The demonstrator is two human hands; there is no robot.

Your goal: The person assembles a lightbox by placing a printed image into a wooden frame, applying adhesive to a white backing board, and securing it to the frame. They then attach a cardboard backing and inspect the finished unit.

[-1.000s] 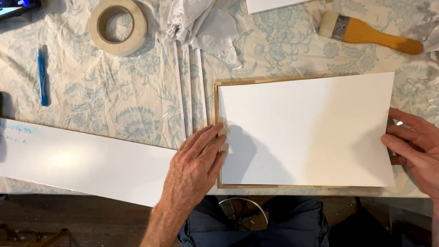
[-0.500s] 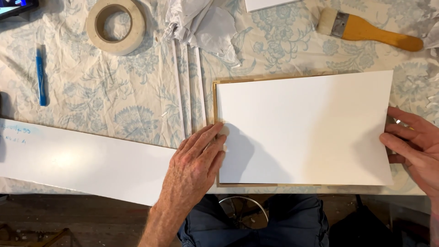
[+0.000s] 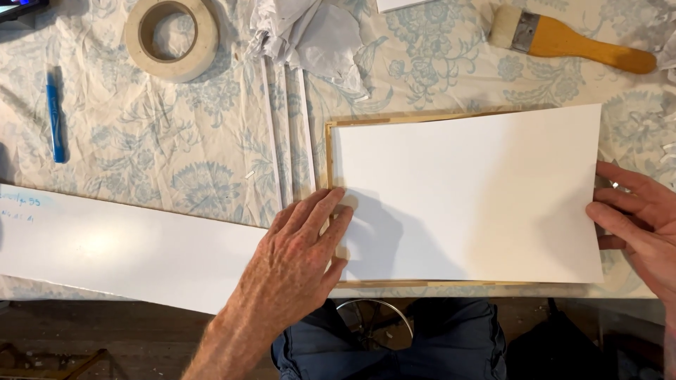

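Wrinkled blue-flowered cloth (image 3: 176, 162) covers the bench, whose near edge runs just below our hands, with our lap under it.

Observed: white sheet (image 3: 468, 193) lies flat on a thin wooden frame (image 3: 329, 158). Wood shows along the sheet's left side, top-left and bottom; the sheet's right side hides the frame there, so we cannot tell whether that edge lines up. The sheet looks slightly skewed against the frame's top rail.

Left hand (image 3: 299, 264): palm down, fingers spread and unclenched, tips pressing the sheet's lower-left edge over the frame rail; nothing gripped. Right hand (image 3: 637, 222): fingers extended and loose, tips touching the sheet's right edge; no grasp that we can see.

Progress, as we judge it: sheet is laid on the frame and roughly placed; squaring it to the rails appears unfinished, and nothing visibly fastens it.

Surroundings: long white board (image 3: 120, 246) lies left of the frame, partly under the left wrist, overhanging the bench edge. Thin white strips (image 3: 289, 127) lie just beside the frame's left rail. Tape roll (image 3: 171, 39), blue pen (image 3: 55, 116) and crumpled paper (image 3: 310, 35) sit well apart at the far side; a wooden-handled brush (image 3: 570, 43) lies beyond the top edge.

Room: open cloth between frame and brush; left side crowded by strips and board; little margin toward us.
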